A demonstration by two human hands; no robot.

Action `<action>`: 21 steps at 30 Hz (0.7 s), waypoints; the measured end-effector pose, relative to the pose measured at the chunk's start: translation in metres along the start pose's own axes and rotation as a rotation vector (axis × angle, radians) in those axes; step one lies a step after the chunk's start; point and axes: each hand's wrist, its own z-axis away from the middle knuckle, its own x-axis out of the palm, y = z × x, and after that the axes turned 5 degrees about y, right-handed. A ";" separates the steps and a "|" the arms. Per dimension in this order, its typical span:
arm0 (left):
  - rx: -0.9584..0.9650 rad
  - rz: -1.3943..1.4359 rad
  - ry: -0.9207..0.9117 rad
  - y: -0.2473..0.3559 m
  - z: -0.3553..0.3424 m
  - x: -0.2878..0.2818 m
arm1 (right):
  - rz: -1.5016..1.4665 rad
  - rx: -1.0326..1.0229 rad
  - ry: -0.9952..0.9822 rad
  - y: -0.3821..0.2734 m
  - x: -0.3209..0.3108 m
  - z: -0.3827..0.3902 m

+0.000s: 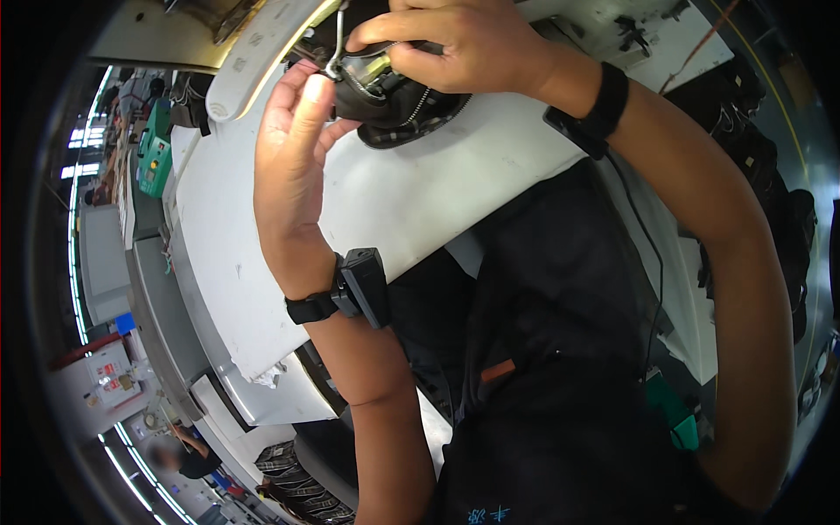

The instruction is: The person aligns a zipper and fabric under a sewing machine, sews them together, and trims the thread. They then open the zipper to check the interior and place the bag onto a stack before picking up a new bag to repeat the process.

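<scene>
Lying under right fingers (389,31), beside left fingers (312,105), a black zippered piece (366,107)

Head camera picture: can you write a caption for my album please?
Left hand and right hand handling a black zippered fabric piece at a white worktable.

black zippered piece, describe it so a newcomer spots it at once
Start at the white table and follow it up to the left hand and right hand. At their fingers, right of the long white rounded bar, is the black zippered piece. Pale zipper teeth along its dark surface set it apart from that bar.
</scene>
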 end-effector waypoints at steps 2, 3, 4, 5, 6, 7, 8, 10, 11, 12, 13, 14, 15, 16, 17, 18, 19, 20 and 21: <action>-0.017 -0.057 0.076 -0.001 -0.002 0.004 | 0.018 0.009 -0.074 -0.002 -0.004 0.004; -0.026 -0.054 0.071 -0.002 -0.002 0.005 | 0.020 0.018 -0.080 -0.004 -0.008 0.008; -0.031 -0.059 0.101 -0.004 -0.002 0.005 | 0.073 -0.028 -0.028 -0.008 -0.012 0.012; -0.029 -0.071 0.137 -0.005 -0.003 0.006 | 0.125 -0.079 0.026 -0.011 -0.015 0.014; -0.043 -0.048 0.138 -0.006 -0.004 0.006 | 0.156 -0.031 0.044 -0.018 -0.021 0.022; -0.042 -0.044 0.151 -0.010 -0.006 0.007 | 0.186 0.017 0.061 -0.026 -0.026 0.029; 0.013 -0.085 0.196 -0.015 -0.007 0.010 | 0.216 0.066 0.077 -0.033 -0.030 0.038; 0.103 -0.099 0.224 -0.024 -0.004 0.012 | 0.198 0.147 0.015 -0.053 -0.037 0.058; 0.147 -0.092 0.228 -0.029 0.000 0.012 | 0.012 0.342 -0.027 -0.061 -0.036 0.067; 0.170 -0.085 0.248 -0.035 0.006 0.013 | -0.168 0.562 -0.062 -0.066 -0.036 0.075; 0.245 -0.061 0.229 -0.041 0.013 0.014 | -0.161 0.554 -0.056 -0.068 -0.034 0.081; 0.195 -0.084 0.239 -0.047 0.020 0.012 | -0.127 0.564 -0.064 -0.070 -0.030 0.085; 0.194 -0.238 0.294 -0.052 0.027 0.010 | -0.092 0.574 -0.072 -0.071 -0.025 0.087; 0.184 -0.395 0.366 -0.057 0.032 0.010 | -0.071 0.584 -0.043 -0.070 -0.018 0.087; 0.205 -0.395 0.332 -0.064 0.035 0.010 | -0.058 0.591 -0.029 -0.068 -0.010 0.086; 0.194 -0.394 0.400 -0.071 0.036 0.011 | 0.021 0.568 -0.043 -0.067 0.000 0.083; 0.184 -0.394 0.465 -0.077 0.038 0.011 | 0.101 0.538 -0.055 -0.066 0.010 0.080; 0.164 -0.403 0.437 -0.082 0.037 0.011 | 0.193 0.537 -0.099 -0.067 0.020 0.078; 0.176 -0.502 0.414 -0.087 0.033 0.010 | 0.193 0.535 -0.093 -0.067 0.029 0.078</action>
